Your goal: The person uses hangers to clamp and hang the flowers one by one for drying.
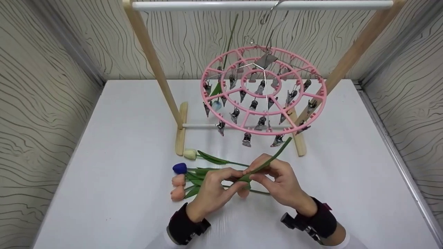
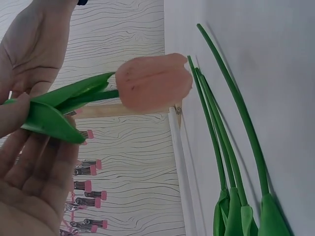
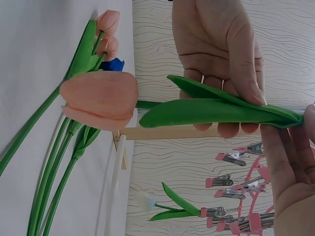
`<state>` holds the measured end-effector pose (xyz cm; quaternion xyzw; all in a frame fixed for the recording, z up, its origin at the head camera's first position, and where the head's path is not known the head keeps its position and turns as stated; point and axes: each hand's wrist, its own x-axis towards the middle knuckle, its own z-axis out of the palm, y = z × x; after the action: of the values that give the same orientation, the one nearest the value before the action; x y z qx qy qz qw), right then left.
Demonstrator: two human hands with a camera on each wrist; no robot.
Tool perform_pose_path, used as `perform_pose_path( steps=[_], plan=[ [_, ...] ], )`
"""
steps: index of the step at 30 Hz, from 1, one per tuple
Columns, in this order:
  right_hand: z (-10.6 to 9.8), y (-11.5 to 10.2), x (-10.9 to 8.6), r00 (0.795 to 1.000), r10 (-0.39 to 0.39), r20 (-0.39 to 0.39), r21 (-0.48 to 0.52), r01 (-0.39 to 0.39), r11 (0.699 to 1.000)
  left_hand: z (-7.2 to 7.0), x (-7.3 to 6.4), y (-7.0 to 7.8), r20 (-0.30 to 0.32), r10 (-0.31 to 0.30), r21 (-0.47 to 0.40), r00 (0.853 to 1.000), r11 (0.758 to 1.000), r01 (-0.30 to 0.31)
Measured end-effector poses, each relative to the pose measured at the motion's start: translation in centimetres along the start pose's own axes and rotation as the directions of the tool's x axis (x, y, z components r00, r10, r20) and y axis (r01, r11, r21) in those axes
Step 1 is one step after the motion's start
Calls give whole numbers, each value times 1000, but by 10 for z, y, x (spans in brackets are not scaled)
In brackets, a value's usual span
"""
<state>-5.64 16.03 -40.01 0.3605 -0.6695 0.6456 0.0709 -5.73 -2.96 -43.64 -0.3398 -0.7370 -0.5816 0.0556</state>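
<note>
My left hand (image 1: 216, 190) and right hand (image 1: 280, 180) both pinch an artificial peach tulip (image 2: 155, 81) where its green leaves (image 3: 206, 112) wrap the stem. Its bloom points down and its bare stem (image 1: 282, 148) slants up past the right hand's fingers. Between the hands, the bloom is partly covered in the head view. Beneath them on the table lie a cream tulip (image 1: 190, 154), a dark blue tulip (image 1: 180, 168) and two more peach tulips (image 1: 178, 193), with blooms to the left. The hands hide parts of their stems.
A round pink clip hanger (image 1: 247, 119) with many metal clips hangs from the white rail (image 1: 207, 6) of a wooden stand (image 1: 150, 62), close beyond the hands. A pale blue tulip (image 3: 146, 201) hangs bloom-down from the hanger's left side. Patterned walls (image 1: 31, 121) enclose the white table (image 1: 114, 155).
</note>
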Motion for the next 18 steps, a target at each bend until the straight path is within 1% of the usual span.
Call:
perform_pose_path(
  steps=[2,5,9,11,13,15,18],
  plan=[
    [0,-1,1,1000,-8,-3,-13,8,1000,-1,0,2,-5,-1,1,1000,1000,1],
    [-1,-3,3,999,-19,-28,-42,18,999,-4,-1,1,-14,-4,-14,1000,1000,4],
    [-1,-5,9,993,-54,-101,-97,44,994,-9,-6,-2,-42,-17,-8,999,1000,16],
    [0,-5,13,985,-83,-150,-143,61,988,-12,-8,-3,-62,-24,-6,998,1000,24],
    [2,-5,18,973,-117,-201,-195,77,978,-15,-9,-3,-86,-40,-2,996,999,40],
    [5,-6,22,960,-135,-246,-249,72,966,-18,-10,-3,-106,-63,3,992,998,64],
    [11,-7,28,946,-147,-288,-318,50,947,-22,-11,-3,-139,-91,11,986,996,93]
  ],
)
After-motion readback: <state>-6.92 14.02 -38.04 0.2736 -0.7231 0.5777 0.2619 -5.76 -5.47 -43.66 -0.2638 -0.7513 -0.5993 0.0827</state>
